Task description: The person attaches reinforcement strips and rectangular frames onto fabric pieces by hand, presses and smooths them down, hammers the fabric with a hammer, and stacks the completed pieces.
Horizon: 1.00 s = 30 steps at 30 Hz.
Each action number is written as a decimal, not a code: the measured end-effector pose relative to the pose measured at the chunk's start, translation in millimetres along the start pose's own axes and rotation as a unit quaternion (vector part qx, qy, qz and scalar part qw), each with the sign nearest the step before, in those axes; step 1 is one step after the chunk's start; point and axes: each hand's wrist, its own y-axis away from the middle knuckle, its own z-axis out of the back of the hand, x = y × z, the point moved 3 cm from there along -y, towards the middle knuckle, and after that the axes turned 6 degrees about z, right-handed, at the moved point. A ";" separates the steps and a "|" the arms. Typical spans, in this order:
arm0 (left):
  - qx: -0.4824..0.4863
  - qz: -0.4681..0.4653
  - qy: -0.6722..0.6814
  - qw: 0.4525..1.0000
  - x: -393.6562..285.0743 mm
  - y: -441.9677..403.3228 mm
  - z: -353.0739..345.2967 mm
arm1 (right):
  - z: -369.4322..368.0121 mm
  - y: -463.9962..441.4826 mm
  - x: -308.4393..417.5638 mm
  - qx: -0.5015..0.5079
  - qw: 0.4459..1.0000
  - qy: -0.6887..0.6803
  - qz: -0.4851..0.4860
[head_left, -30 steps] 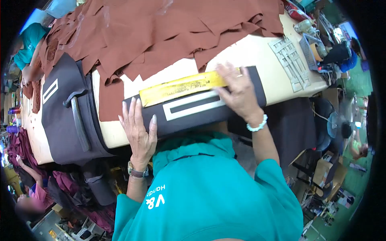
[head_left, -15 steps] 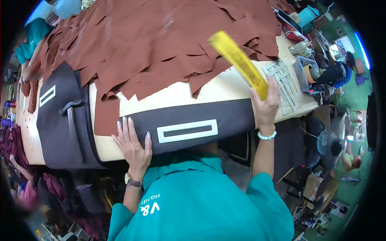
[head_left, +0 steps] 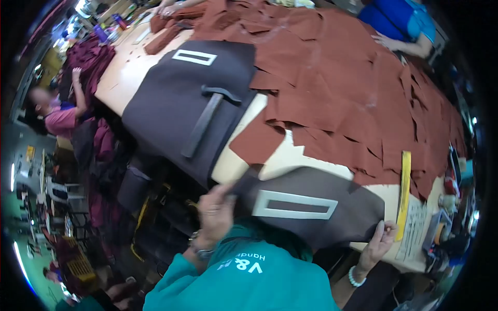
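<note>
A dark brown panel [head_left: 316, 228] with a white rectangular frame [head_left: 294, 206] on it is held at its two ends and bows between my hands. My left hand [head_left: 216, 215], slightly blurred, grips the panel's left end. My right hand [head_left: 381, 241] pinches its right corner between thumb and fingers. Just beyond my right hand, the yellow bar [head_left: 404, 194] lies on the table, partly over the reddish-brown pieces [head_left: 332, 88]. To the left, a hammer [head_left: 207, 119] rests on a stack of dark panels [head_left: 171, 109], whose top one bears another white frame [head_left: 194, 57].
White slotted strips [head_left: 413, 228] lie at the right of the table [head_left: 124, 78], beside a grey basket [head_left: 434, 230]. A co-worker in blue [head_left: 397, 20] leans at the far side. Another person in pink [head_left: 61, 120] is at the left, near maroon cloth [head_left: 96, 67].
The view has swung left. The yellow bar left the panel and now lies at the right, released by my right hand. Both hands have taken hold of the panel and lifted it.
</note>
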 end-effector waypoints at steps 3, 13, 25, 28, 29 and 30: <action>-0.309 -0.037 -0.065 0.948 -38.4 -9.5 76.4 | -63.6 -40.3 50.1 0.048 0.984 -0.171 -0.010; -0.355 -0.353 -0.336 0.798 -45.8 -208.8 205.9 | -293.8 -104.4 114.0 0.272 0.922 -0.227 0.154; -0.210 -0.175 -0.632 0.725 75.0 -420.4 167.0 | -437.0 -137.8 64.5 0.238 0.951 -0.063 0.188; -0.209 -0.149 -0.616 0.745 82.8 -415.2 124.0 | -441.9 -143.9 49.0 0.266 0.954 -0.073 0.117; -0.188 -0.141 -0.609 0.757 91.1 -410.7 109.9 | -442.1 -146.4 47.1 0.268 0.954 -0.059 0.118; -0.167 -0.132 -0.602 0.769 99.5 -404.8 97.4 | -441.6 -147.8 44.9 0.272 0.954 -0.044 0.118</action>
